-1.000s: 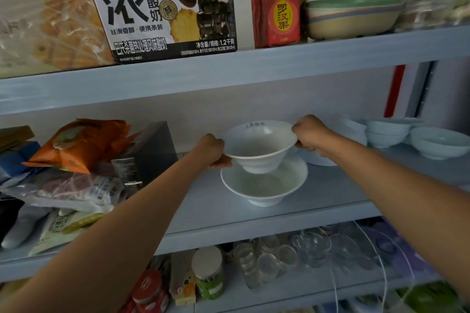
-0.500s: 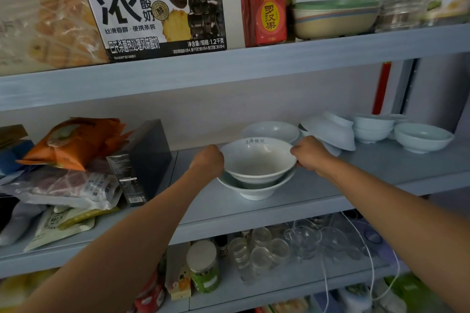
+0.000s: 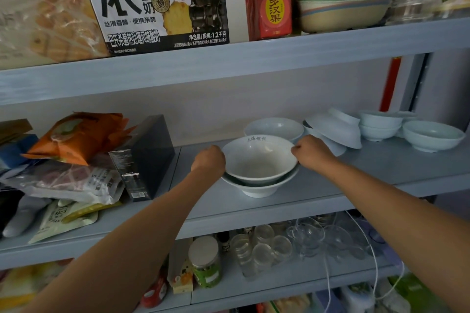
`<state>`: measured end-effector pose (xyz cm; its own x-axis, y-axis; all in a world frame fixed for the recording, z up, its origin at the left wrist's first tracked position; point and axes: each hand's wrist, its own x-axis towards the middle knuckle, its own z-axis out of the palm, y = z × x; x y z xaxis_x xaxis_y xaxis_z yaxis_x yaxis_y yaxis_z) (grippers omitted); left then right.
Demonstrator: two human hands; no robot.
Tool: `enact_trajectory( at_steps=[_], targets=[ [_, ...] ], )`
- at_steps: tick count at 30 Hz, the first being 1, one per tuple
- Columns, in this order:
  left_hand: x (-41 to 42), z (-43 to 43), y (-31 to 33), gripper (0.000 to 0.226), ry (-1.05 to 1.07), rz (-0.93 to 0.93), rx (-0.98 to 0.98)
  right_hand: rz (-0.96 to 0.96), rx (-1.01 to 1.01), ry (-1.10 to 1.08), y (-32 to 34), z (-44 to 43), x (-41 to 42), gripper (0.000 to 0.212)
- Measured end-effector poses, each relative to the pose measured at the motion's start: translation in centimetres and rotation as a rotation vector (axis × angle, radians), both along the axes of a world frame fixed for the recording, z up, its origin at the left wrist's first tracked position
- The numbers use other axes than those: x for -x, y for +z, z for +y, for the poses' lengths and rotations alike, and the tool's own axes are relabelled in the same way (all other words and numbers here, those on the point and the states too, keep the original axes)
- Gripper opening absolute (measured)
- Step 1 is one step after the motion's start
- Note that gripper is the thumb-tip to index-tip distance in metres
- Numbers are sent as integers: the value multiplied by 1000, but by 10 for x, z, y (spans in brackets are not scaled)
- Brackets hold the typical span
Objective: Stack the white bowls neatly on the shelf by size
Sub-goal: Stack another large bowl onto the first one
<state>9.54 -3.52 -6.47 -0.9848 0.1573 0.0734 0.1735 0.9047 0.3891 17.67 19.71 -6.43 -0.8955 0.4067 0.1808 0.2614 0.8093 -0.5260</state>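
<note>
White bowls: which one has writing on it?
The top bowl, held between the left hand and right hand, nested in the lower bowl. Only it has grey characters along its inner far rim.

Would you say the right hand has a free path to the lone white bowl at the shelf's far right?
Probably yes, once it lets go: the right hand grips the rim of the top bowl, and bare shelf lies between it and the lone bowl; the tilted bowls sit farther back.
</note>
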Motion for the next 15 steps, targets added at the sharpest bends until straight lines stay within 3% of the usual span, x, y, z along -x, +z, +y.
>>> enact_trajectory(
  at_steps=[4,8,11,13,15],
  targets=[
    [2,-2,0,29,-14,15,56,-12,-1,25,1,-1,-1,37],
    [4,-8,1,31,-40,24,78,1,157,57,3,3,-4,26],
    [1,-13,5,44,-43,23,53,-18,241,45,5,5,-7,39],
    [-6,-14,11,50,-17,-111,-81,-87,256,40,7,5,-8,53],
    [-17,-10,18,47,29,-377,-361,-135,247,57,7,2,-8,61]
  ],
)
